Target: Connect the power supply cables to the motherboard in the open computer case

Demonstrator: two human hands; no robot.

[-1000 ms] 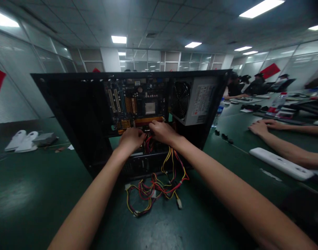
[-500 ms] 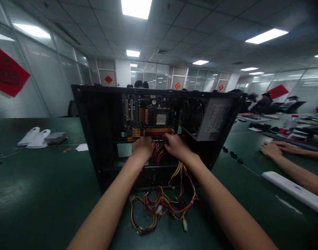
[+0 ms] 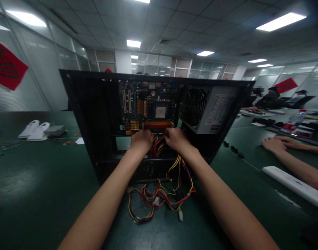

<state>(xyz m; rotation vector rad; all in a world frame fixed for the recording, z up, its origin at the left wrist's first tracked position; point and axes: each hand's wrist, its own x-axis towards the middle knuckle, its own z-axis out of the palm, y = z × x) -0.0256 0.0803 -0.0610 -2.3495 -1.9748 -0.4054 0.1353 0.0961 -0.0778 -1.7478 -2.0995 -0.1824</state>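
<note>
A black computer case (image 3: pixel 96 162) stands on its side in front of me, its inside facing me. Inside are the motherboard (image 3: pixel 165 98) and, at the right, a power supply (image 3: pixel 217 111) with a round fan. My left hand (image 3: pixel 142 140) and my right hand (image 3: pixel 176 139) are both closed at the motherboard's lower edge, just below the orange and red memory slots (image 3: pixel 159 125). Between them runs a thick multicoloured power cable (image 3: pixel 157 146); their fingers pinch its upper end, and the plug is mostly hidden. Loose yellow, red and black cables (image 3: pixel 145 220) hang out onto the table.
On the green table (image 3: pixel 31 187) at the left lie white slipper-like objects (image 3: pixel 39 132) and a grey metal block (image 3: pixel 55 131). Another person's hands (image 3: pixel 276 144) rest at the right, near a long white bar (image 3: pixel 291 184) and a plastic bottle (image 3: pixel 298 119).
My view has tilted slightly down and moved closer, so the case looks larger. Both hands stay at the same spot by the power cable, with little visible movement.
</note>
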